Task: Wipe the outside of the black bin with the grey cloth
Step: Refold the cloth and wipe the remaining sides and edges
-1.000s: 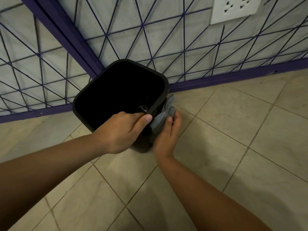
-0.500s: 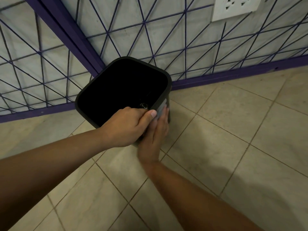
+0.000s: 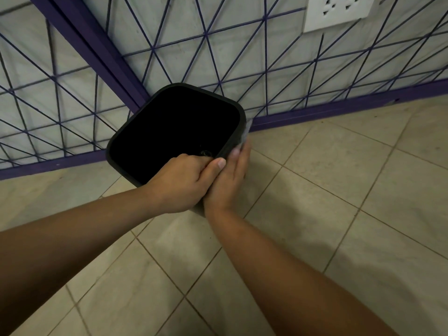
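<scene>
The black bin stands upright on the tiled floor, in the corner where two walls meet. My left hand grips its near rim, fingers curled inside and thumb along the outer edge. My right hand lies flat against the bin's right outer wall, fingers straight, pressing the grey cloth onto it. Only a thin strip of cloth shows past my fingertips; the rest is hidden under the hand.
Grey walls with a purple line pattern and a purple skirting close in behind and left of the bin. A white socket plate sits on the wall at upper right. Beige floor tiles spread to the right and towards me.
My right hand has slid in against the bin's right wall and up along it, flattening the cloth, which earlier bunched out visibly. The left hand keeps its grip on the rim.
</scene>
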